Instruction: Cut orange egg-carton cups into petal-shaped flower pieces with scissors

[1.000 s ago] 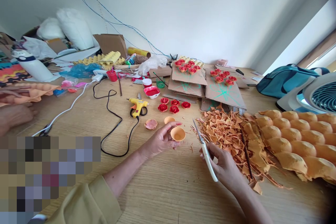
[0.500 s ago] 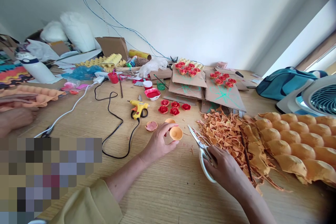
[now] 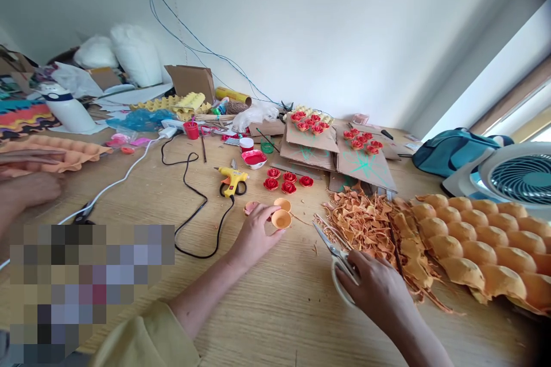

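My left hand pinches an orange egg-carton cup between thumb and fingers, low over the table. Just behind it sits a second orange cup, and a pinkish one is partly covered by my fingers. White-handled scissors are gripped in my right hand, their blades pointing up and to the left, beside a heap of orange carton scraps. Several red paper roses stand in a group beyond the cups. A yellow glue gun lies to their left.
Orange egg trays lie at the right, near a white fan and a teal bag. Cardboard sheets carry more roses. A black cord loops across the table. At far left, another person's hands touch an orange tray.
My left hand has brought the cup slightly left, close against the cup behind it. My right hand still holds the scissors. The camera view has shifted a little.
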### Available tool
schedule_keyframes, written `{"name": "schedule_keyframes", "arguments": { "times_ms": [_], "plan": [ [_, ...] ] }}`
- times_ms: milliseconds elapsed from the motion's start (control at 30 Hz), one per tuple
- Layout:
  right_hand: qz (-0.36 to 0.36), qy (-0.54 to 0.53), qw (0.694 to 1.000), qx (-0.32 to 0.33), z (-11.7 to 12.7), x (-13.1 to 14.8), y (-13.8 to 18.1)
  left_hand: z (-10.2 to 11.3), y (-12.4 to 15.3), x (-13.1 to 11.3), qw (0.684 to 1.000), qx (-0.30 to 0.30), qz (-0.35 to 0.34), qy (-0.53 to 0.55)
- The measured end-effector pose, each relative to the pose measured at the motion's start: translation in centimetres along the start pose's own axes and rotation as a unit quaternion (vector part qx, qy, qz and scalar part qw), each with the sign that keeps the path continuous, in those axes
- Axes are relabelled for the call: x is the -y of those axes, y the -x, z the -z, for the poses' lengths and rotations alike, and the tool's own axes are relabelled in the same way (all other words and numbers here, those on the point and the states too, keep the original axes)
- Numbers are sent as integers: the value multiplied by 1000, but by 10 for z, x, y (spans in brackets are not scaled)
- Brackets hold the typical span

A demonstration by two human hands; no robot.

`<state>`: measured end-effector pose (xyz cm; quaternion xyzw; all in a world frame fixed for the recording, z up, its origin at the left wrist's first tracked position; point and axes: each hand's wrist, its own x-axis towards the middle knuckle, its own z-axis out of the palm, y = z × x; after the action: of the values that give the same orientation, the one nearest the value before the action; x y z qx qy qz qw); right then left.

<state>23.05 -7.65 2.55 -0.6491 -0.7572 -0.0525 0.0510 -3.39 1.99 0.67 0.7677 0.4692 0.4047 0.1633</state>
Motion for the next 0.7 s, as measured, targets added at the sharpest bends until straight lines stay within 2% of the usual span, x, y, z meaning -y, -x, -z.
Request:
{"name": "schedule_keyframes", "arguments": {
  "times_ms": [100,233,300,367,467,567,700],
  "plan": [
    [12,-13,1000,11,4,19,-9,-1,1,1,999,5,-23,-41],
    [-3,-12,999,39,1,37,-29,0,5,-1,991,42,-41,-123],
    [-23,-1,998,54,-3,35,-36,1,6,-3,985,60,-42,-153],
    [-74,17,995,62,-6,27,-39,2,6,-5,982,70,-38,-174],
    [-121,28,990,61,-3,16,-31,4,5,-8,977,71,-31,-200],
    [-85,3,995,59,3,17,-12,5,3,-9,972,76,-25,-223],
    [42,-50,996,66,3,23,10,5,3,-8,966,72,-16,-247]
  ]
}}
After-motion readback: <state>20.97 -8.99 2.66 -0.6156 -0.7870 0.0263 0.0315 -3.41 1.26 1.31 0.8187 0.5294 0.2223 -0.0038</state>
